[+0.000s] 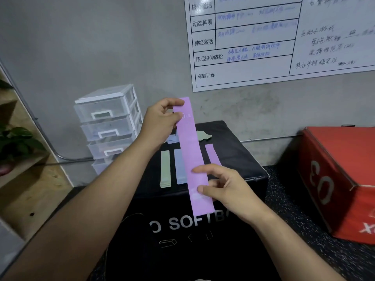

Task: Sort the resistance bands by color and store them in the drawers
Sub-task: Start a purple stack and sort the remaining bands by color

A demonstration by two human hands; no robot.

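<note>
Purple band (192, 151): held flat in the air above the black box (239, 151), left hand (160, 122) pinching the top end, right hand (225, 187) pinching the lower end. Below: green stack (165, 169), blue stack (179, 167), purple stack (212, 155). Drawers (109, 126) well apart, shut. Risk: band dropped askew lands on the blue stack beside it.

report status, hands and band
Left grip and right grip both pinch long purple rubber band, top and bottom. Clear plastic drawers shut. Nothing in the way.

2 purple bands (190, 151) (212, 156), 4 drawers (99, 111) (107, 128) (109, 147) (100, 166)
</note>
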